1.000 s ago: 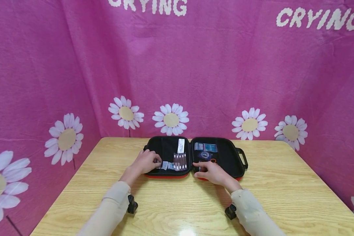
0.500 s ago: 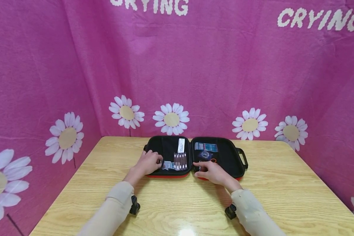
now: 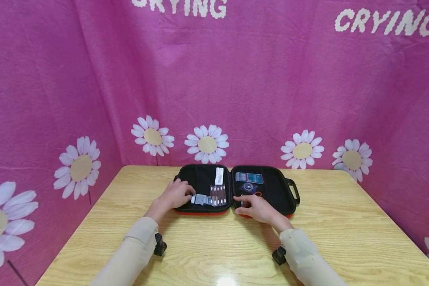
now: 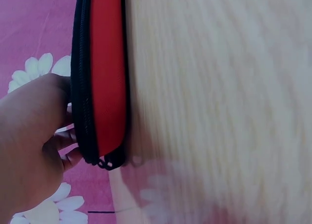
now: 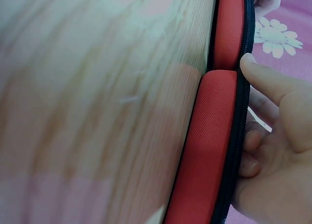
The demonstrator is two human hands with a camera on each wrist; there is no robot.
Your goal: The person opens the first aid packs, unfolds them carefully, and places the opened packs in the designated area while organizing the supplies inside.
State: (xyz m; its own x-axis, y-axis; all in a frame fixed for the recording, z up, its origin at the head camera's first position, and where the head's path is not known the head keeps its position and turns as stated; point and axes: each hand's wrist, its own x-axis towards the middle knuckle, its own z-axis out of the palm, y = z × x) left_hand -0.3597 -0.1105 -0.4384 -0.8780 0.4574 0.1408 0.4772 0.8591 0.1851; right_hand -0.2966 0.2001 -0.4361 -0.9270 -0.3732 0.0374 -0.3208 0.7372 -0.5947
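Note:
A red and black zip case (image 3: 204,213) lies unfolded on the table, its two halves side by side. My left hand (image 3: 175,194) reaches over the near left edge of the left half. Its fingertips are beside some small blue-and-white packets (image 3: 201,199); whether they touch is too small to tell. To the right of these lies a clear pack of cotton swabs (image 3: 218,195). My right hand (image 3: 256,207) holds the right half's near rim by the hinge, thumb on the zip edge (image 5: 242,97), other fingers inside. The palm hides what lies beneath.
A white labelled strip (image 3: 219,176) lies behind the swabs. The right half holds a blue packet (image 3: 249,178), a dark round-patterned item (image 3: 248,188) and an orange ring (image 3: 259,194). A carry handle (image 3: 294,191) sticks out right. Pink flowered cloth (image 3: 257,99) hangs behind the table (image 3: 221,246).
My left hand shifted slightly right, then back left. The small packets moved a little and now show more fully beside its fingertips. My right hand has stayed in place.

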